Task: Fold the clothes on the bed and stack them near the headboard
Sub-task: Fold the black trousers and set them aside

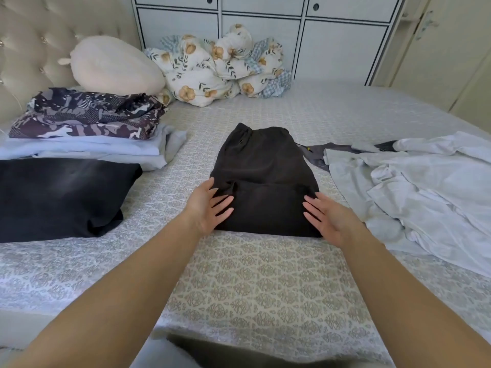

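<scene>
A dark brown garment point(265, 176), folded into a rectangle, lies in the middle of the bed. My left hand point(210, 208) rests with straight fingers on its near left side. My right hand point(326, 219) lies flat on its near right side. To the left, near the headboard point(24, 49), a stack holds a patterned dark garment point(87, 112) over folded pale blue ones point(106, 150). In front of that stack lies a folded black garment point(61, 192). Unfolded white and pale clothes point(414, 176) are spread on the right.
A cream plush pillow point(114, 65) and a bunched floral duvet point(220, 65) sit at the far side of the bed. White cabinet doors point(265, 27) stand behind. The patterned bedsheet point(265, 282) shows bare in front of me.
</scene>
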